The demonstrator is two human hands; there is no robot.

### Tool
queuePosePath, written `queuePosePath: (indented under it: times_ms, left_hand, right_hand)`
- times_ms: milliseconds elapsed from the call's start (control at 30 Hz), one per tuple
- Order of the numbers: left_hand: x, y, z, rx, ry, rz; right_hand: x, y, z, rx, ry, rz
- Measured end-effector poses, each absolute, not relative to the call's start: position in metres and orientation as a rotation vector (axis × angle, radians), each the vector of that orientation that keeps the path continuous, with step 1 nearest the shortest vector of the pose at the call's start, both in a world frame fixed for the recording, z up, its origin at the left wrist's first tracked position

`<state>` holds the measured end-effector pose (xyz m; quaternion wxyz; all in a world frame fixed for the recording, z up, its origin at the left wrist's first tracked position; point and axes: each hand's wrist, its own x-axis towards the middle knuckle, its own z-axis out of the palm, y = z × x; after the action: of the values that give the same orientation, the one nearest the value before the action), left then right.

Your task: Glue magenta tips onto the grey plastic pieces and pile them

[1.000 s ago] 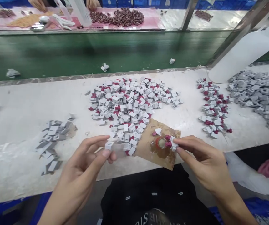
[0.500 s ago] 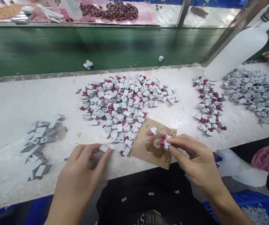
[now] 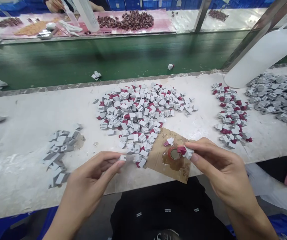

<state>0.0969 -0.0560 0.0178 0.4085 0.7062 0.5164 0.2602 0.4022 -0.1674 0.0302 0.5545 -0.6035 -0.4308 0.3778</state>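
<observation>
Between the thumb and fingers of my left hand (image 3: 95, 176) is a small grey plastic block (image 3: 122, 158), pinched just left of the big pile. My right hand (image 3: 218, 166) is closed on a grey and dark red plastic piece (image 3: 185, 151), its red end pointing left. Beneath that piece lies a brown cardboard sheet (image 3: 158, 156), wet with liquid. A small round cap (image 3: 175, 153) with a red rim sits in the wet patch. Another grey and red piece (image 3: 169, 141) rests on the cardboard behind the cap. The large pile (image 3: 135, 113) mixes grey and red parts.
Grey blocks (image 3: 60, 146) lie to the left. A row of grey-red pieces (image 3: 231, 113) and a grey heap (image 3: 278, 96) are on the right, near a white squeeze bottle (image 3: 261, 53). A green conveyor belt (image 3: 133, 53) runs behind the table; a co-worker's hand (image 3: 54, 5) is beyond it.
My right hand has lifted the grey and red piece off the cap and shifted it slightly right. My left hand has picked up the grey block. The view has swung left.
</observation>
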Motion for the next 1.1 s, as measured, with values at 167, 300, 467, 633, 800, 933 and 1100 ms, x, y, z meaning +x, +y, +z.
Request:
queuePosePath:
  times_ms: [167, 300, 467, 633, 800, 933, 1100]
  left_hand:
    - [0.152, -0.054, 0.028, 1.288, 1.052, 0.815]
    - [0.182, -0.053, 0.032, 1.247, 0.938, 0.836]
    - [0.19, -0.05, 0.035, 1.285, 0.905, 0.785]
    - [0.195, -0.048, 0.033, 1.302, 0.89, 0.75]
    - [0.203, -0.055, 0.039, 1.32, 0.924, 0.817]
    - [0.201, -0.049, 0.05, 1.408, 0.958, 0.832]
    - [0.186, -0.009, 0.061, 1.551, 1.009, 0.798]
  right_hand:
    - [0.379, -0.14, 0.042, -1.241, -0.947, 0.996]
    - [0.376, -0.129, 0.039, -1.198, -0.922, 1.018]
    - [0.382, -0.131, 0.035, -1.187, -0.937, 1.009]
    - [0.383, -0.131, 0.036, -1.199, -0.945, 1.025]
    - [0.384, -0.129, 0.038, -1.191, -0.964, 1.065]
    - [0.389, -0.121, 0.045, -1.153, -0.991, 1.126]
    - [0.413, -0.049, 0.061, -1.264, -1.378, 1.126]
